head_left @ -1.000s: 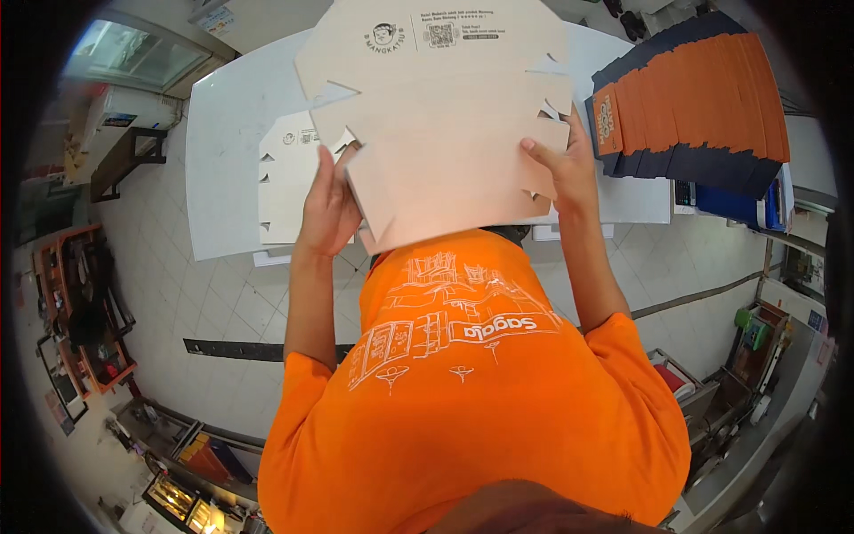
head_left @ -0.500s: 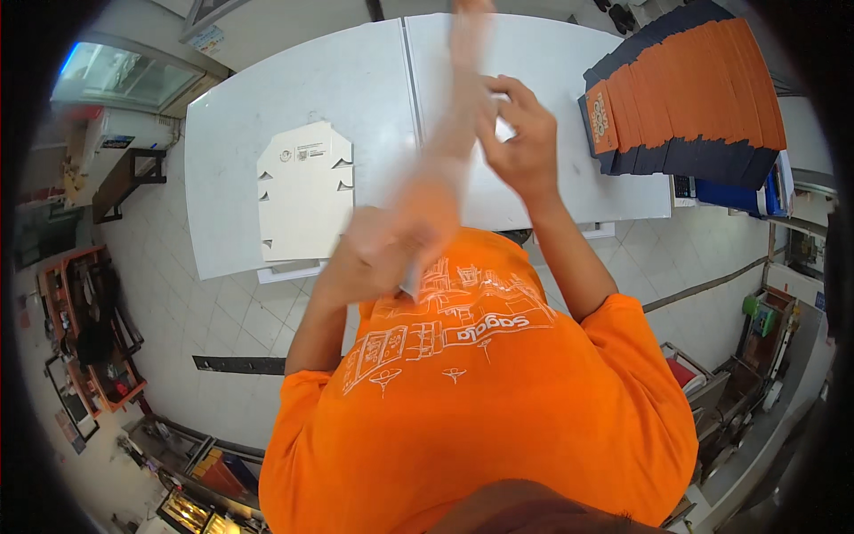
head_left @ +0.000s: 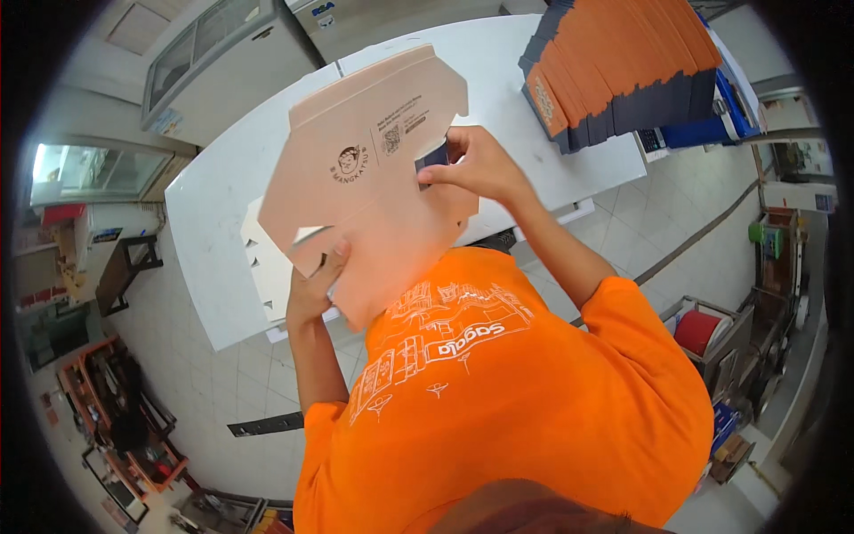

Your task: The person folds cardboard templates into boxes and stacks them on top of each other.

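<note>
A flat cardboard box blank (head_left: 382, 209), pale with a slight pink tint, is held up over the table in front of my shirt. It is tilted, its printed face toward me, with a round black logo and a square code. My left hand (head_left: 313, 287) grips its lower left edge beside a cut slot, thumb on the printed face. At its right side my right hand (head_left: 480, 167) pinches a small dark flap (head_left: 433, 163) between thumb and fingers. Partly hidden beneath it, a second white blank (head_left: 258, 238) lies on the table.
A white table (head_left: 200, 200) stretches before me. At its right end stands a leaning stack of orange and dark blue folded boxes (head_left: 623, 76), with blue binders (head_left: 703, 125) beside it. A chest freezer (head_left: 231, 67) stands beyond the table, and a shelf rack (head_left: 124, 436) is at the lower left.
The held blank has turned from a blurred, edge-on position to show its printed face. My right hand, earlier near its edge, now pinches the dark flap. The head view has shifted.
</note>
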Motion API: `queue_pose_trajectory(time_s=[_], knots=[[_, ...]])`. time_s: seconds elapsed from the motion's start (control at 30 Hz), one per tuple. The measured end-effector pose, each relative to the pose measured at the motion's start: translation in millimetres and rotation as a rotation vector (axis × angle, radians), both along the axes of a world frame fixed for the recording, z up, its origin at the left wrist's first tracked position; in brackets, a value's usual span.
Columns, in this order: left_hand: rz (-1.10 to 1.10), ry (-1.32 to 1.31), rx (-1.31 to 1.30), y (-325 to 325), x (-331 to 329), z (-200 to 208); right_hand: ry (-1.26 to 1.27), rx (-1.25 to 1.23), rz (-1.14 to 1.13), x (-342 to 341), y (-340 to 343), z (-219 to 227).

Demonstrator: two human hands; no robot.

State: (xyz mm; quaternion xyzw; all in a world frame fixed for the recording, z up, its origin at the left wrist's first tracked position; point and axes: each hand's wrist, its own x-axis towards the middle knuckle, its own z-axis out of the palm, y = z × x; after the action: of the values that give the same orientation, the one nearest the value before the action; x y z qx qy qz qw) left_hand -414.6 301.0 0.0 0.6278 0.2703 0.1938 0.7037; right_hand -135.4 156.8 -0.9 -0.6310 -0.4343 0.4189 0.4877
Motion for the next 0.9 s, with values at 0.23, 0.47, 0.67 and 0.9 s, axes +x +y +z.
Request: queue_pose_trajectory(time_s=[0.23, 0.47, 0.67, 0.9], knots=[[0.299, -0.014, -0.110, -3.2, 16.8, -4.0, -0.044, 0.097, -0.246, -24.0, -20.6, 5.4], [0.075, 0.524, 0.235, 34.7, 18.5, 0.0, 0.050, 0.038, -0.204, -32.4, -46.3, 25.6], [0.311, 0.321, 1.172, -25.1, 49.1, -41.6, 0.076, 0.027, 0.292, -75.1, -38.6, 43.3], [0.115, -0.002, 0.102, 13.2, -11.9, -42.2, 0.347, 0.087, -0.387, -34.1, -49.4, 14.2]])
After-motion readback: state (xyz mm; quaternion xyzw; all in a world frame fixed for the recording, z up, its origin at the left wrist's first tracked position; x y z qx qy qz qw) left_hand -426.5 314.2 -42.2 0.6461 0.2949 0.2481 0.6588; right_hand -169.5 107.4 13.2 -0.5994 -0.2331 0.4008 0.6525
